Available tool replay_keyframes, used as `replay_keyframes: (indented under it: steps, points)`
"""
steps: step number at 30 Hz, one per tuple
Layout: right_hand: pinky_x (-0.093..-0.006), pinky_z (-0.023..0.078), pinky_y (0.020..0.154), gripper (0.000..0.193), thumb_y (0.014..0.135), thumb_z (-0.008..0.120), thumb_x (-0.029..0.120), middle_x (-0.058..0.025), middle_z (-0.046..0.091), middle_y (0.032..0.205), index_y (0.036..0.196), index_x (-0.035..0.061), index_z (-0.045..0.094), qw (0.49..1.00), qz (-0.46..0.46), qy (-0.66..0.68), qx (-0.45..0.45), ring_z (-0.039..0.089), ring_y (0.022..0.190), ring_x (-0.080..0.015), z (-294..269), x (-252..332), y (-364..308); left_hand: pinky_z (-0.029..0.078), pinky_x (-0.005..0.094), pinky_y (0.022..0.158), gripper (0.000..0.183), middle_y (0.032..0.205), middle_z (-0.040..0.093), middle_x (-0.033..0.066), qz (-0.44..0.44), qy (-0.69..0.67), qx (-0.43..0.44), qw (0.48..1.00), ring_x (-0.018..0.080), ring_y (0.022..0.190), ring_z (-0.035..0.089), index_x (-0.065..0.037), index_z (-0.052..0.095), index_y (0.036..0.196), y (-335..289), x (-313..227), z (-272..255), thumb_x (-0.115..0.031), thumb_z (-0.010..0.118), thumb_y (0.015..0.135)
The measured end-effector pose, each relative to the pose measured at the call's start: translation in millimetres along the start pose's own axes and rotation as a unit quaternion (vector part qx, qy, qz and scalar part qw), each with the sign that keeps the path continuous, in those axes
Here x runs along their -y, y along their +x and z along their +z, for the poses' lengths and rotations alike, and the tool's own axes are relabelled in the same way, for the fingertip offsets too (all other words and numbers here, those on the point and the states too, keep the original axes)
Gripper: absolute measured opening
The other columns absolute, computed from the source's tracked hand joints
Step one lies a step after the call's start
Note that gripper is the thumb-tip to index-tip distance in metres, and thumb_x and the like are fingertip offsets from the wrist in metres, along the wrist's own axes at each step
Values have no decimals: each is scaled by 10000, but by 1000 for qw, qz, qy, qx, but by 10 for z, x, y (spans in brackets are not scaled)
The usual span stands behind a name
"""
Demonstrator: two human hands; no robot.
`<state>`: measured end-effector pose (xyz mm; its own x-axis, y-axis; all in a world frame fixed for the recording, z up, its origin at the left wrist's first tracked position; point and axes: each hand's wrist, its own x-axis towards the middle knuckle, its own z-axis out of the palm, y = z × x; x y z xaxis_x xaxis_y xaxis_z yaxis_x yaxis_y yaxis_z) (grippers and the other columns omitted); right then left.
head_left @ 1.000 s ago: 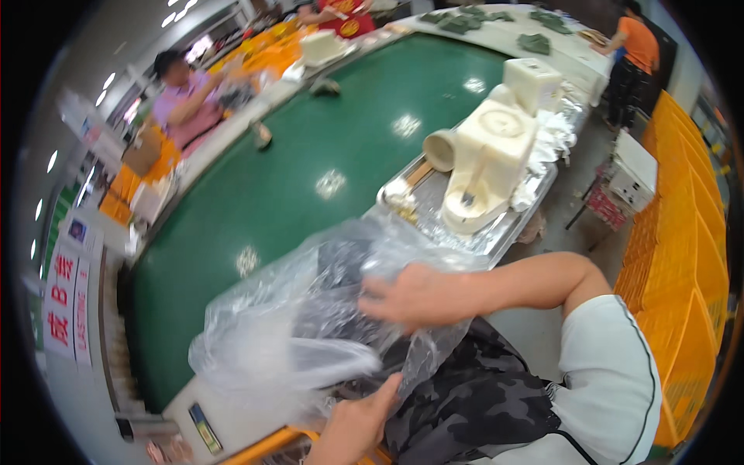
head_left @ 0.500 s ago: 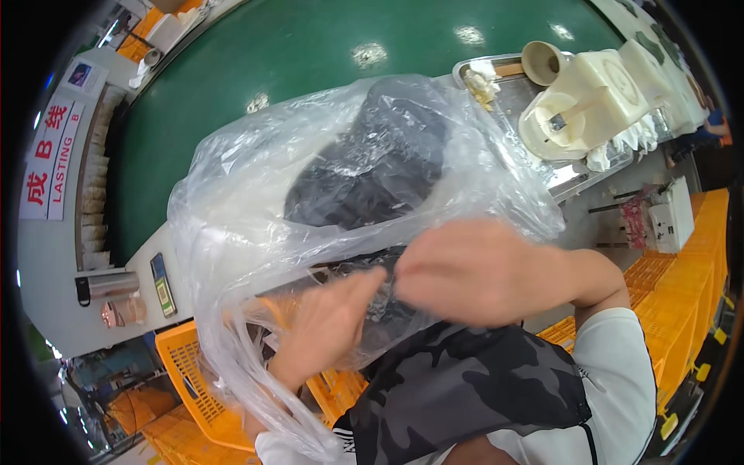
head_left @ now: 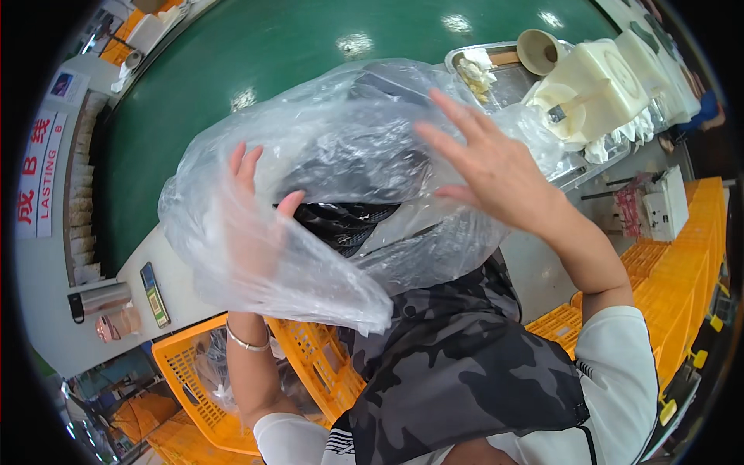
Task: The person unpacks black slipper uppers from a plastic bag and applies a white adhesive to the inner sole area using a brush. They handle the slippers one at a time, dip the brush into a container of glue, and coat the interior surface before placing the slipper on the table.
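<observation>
Head view: clear bag (head_left: 341, 147) lay left of tray (head_left: 508, 81), overlapping its near edge; black contents (head_left: 345, 225) showed at bag's mouth. Left hand (head_left: 252, 213), farther left of tray, partly draped by bag: fingers spread, no pinch visible. Right hand (head_left: 496, 167), nearer tray: fingers spread over bag, contact unclear. Good handling probably meant palms parting mouth gently, loose folds kept off tray.

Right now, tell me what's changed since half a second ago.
The left hand has moved left and away from the body, the clear plastic bag now draped over its palm. The right hand has also moved away from the body, fingers now spread. The bag's opening now bares glossy black items. The metal tray, beige cup and smartphone stayed put.
</observation>
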<state>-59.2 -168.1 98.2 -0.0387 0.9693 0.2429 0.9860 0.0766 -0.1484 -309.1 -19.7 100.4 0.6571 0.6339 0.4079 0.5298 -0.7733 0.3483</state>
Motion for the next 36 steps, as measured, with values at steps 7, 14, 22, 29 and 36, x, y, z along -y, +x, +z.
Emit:
replay_keyframes:
  steps: [7, 14, 22, 29, 36]
  points:
    - [-379, 512, 714, 409, 692, 719, 195, -143, 501, 1140, 1011, 64, 499, 993, -49, 66, -82, 548, 987, -324, 200, 0, 195, 357, 417, 1020, 492, 1355, 415, 139, -201, -368, 141, 897, 295, 1264, 388, 18, 370, 1319, -118, 297, -340, -67, 537, 864]
    - [-388, 445, 509, 111, 764, 565, 88, -113, 521, 611, 751, 66, 458, 950, 74, 108, -285, 567, 581, -305, 312, -460, 564, 351, 444, 1014, 720, 1368, 397, 150, -287, -369, 120, 876, 286, 1276, 375, -10, 357, 1351, -435, 628, -542, -381, 632, 799]
    - [-357, 464, 659, 191, 771, 574, 33, -72, 623, 938, 951, 92, 594, 971, 84, -39, -218, 595, 784, -267, 93, -728, 576, 339, 416, 1019, 784, 1332, 432, 174, -33, -110, 202, 973, 299, 1242, 410, -4, 421, 1298, -583, 308, -345, -392, 735, 693]
    - [-318, 480, 726, 154, 781, 576, 50, -83, 618, 1001, 917, 63, 648, 916, -248, 249, -193, 594, 856, -235, -684, 323, 183, 355, 424, 1000, 834, 1261, 485, 220, -64, -326, 81, 940, 326, 1178, 472, 15, 481, 1237, -447, 7, -527, -493, 753, 634]
    - [-315, 490, 681, 105, 756, 608, 123, -58, 628, 883, 825, 58, 652, 866, -234, 357, -262, 594, 756, -200, -866, 899, -90, 435, 437, 920, 910, 1278, 461, 231, -177, -339, -72, 921, 368, 1079, 542, -15, 414, 1303, -158, -571, -579, -601, 698, 668]
